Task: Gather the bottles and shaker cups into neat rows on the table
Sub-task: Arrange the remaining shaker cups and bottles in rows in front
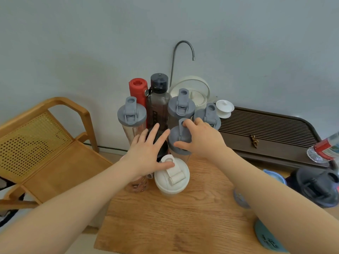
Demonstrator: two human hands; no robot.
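- Bunch of shaker cups and bottles huddled at the far end of the wooden bench (165, 226), close to the wall.
- Right hand (200, 138) clamped over the grey lid of a clear shaker cup (178, 143), fingers wrapped round the rim.
- Left hand (146, 153) spread flat, fingers loose over a black-lidded cup (162, 143), thumb touching the white-lidded shaker (171, 178) in front. Not really gripping anything.
- Three more grey-lidded shakers behind: left (131, 112), middle (181, 105), right (208, 116).
- Red bottle (138, 88) and dark smoky bottle (159, 99) at the very back.
- Off to the right: brown slatted tray (266, 129) with a white lidded teacup (224, 108).
- Wooden chair (45, 143) on the left.
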